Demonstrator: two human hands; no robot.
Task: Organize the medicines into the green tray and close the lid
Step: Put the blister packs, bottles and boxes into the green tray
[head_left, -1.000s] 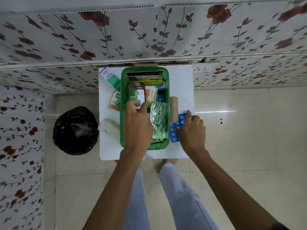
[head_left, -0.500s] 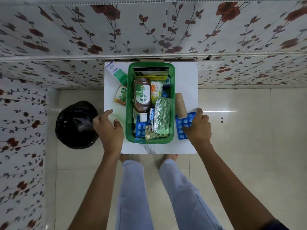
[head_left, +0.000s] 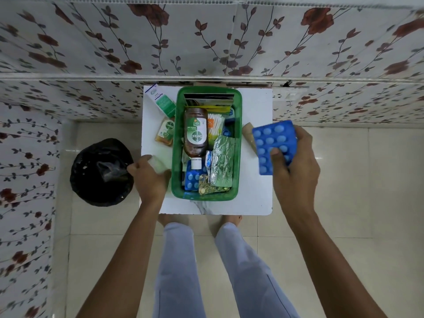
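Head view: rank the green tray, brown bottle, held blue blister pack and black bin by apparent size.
1. Green tray
2. Black bin, clearly smaller than the tray, but it sits lower on the floor, so it may look small
3. Brown bottle and blue blister pack: similar; the pack is raised nearer the camera, so unranked.

Glossy green plastic tray [head_left: 238, 143], crinkled shiny foil strip [head_left: 223, 161].

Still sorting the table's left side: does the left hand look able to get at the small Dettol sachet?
Probably yes: the left hand is just near of the Dettol sachet, with bare tabletop between, though its fingers already grip something white.
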